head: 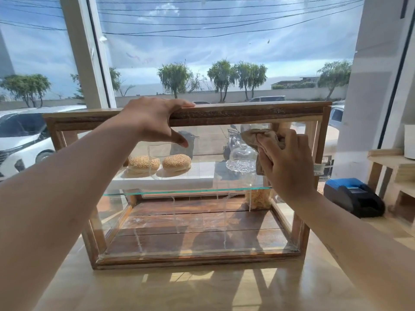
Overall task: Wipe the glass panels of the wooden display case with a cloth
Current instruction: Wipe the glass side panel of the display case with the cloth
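Observation:
A wooden display case [247, 114] with glass panels stands on a light wooden counter before a big window. My left hand [150, 121] grips its top front rail, fingers over the top and thumb against the front glass. My right hand [287, 162] presses a crumpled beige cloth [253, 136] against the upper right of the front glass panel [190, 221]. Wet streaks run down the lower glass. Inside, two sesame buns [160, 162] lie on a white shelf above a glass shelf [179, 192], with a glass dome [242, 157] beside them.
A black and blue receipt printer [352, 196] sits on the counter right of the case. A pale wooden rack [390, 167] stands at the far right. The counter [179, 288] stretches toward me in front of the case. Parked cars and trees show outside.

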Demonstrator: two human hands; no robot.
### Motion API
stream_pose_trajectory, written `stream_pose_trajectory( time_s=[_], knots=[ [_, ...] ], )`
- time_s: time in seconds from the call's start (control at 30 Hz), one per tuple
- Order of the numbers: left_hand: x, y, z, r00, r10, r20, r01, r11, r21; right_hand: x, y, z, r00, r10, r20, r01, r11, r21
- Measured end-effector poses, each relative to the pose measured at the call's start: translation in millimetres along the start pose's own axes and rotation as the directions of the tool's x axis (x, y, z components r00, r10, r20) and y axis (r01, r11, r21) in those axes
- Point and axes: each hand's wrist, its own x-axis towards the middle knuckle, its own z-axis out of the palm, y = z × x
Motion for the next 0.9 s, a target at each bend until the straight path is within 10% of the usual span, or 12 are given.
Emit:
stream_pose_trajectory(
  time_s=[0.27,0.63,0.9],
  knots=[
    [1,9,1,0.996,-0.070,-0.060,0.070,0.998,-0.008,-73,0,-1,0.981,-0.084,0.174,0.075,0.996,0.056],
    [2,8,3,0.994,-0.080,-0.080,0.081,0.997,0.007,12,1,-3,0.995,-0.100,-0.006,0.100,0.995,-0.003],
    [0,11,1,0.993,-0.076,-0.088,0.078,0.997,0.026,-89,4,0,0.937,-0.258,0.235,0.253,0.966,0.050]
  ],
)
